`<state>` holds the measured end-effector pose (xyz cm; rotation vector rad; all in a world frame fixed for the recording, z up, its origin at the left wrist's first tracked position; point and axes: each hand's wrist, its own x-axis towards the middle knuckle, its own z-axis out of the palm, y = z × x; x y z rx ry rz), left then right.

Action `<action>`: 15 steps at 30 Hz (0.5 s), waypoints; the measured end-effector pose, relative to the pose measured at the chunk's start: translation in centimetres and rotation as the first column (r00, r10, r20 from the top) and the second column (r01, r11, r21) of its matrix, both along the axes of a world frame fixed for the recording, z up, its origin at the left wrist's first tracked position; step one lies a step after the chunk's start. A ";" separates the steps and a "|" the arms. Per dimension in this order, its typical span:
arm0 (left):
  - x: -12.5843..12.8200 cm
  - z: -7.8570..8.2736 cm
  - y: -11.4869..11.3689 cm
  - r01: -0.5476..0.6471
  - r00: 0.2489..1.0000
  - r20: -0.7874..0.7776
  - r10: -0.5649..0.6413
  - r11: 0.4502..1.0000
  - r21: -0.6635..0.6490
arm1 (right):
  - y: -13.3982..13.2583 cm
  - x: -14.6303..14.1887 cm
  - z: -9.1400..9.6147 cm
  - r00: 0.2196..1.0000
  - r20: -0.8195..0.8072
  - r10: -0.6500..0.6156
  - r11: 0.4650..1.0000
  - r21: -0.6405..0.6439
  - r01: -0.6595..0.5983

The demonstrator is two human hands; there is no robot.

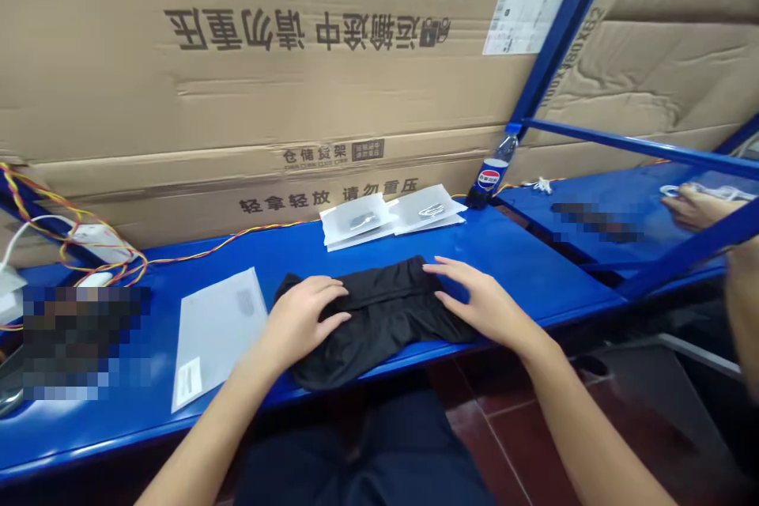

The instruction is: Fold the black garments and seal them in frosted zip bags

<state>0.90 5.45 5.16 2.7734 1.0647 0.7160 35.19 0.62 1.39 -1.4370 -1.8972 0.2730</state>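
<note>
A folded black cloth garment [379, 308] lies across the front of the blue shelf, its lower left part sagging over the front edge. My left hand [305, 312] rests on the garment's left end, fingers stretched and the thumb apart. At the right end, my right hand [468, 292] touches the fabric with its fingers spread, index finger by the far edge and thumb lower down. Left of the garment lies a flat frosted plastic bag [222, 332] with a white label. What kind of garment it is cannot be made out.
Behind the garment lie small translucent packets [359, 221]. A Pepsi bottle [491, 170] stands by the blue post. Tangled wires [71, 229] and a blurred-out dark object [83, 340] are at left. A large cardboard sheet [296, 95] backs the shelf. Another person's hand [696, 205] is at right.
</note>
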 end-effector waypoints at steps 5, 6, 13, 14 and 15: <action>-0.1 -1.2 0.2 0.021 0.997 -0.076 -0.022 1.000 -0.014 | 0.3 -0.8 -1.3 0.998 0.066 -0.019 0.999 0.034 0.017; -0.4 -0.8 0.0 0.015 0.999 -0.048 -0.017 0.999 -0.046 | 0.0 -0.8 -1.4 0.999 0.043 -0.025 0.998 0.053 0.022; -0.7 2.8 6.3 -0.053 0.982 0.137 0.133 0.878 -0.475 | 6.8 -1.1 1.8 0.994 -0.094 -0.059 0.998 0.014 0.060; -0.6 2.7 7.9 -0.043 0.985 0.123 0.124 0.855 -0.517 | 8.6 -1.3 2.0 0.997 -0.068 -0.041 0.998 -0.043 0.038; -0.5 2.4 9.2 -0.035 0.987 0.110 0.114 0.833 -0.552 | 10.4 -1.4 2.1 0.998 -0.057 -0.028 0.997 -0.069 0.024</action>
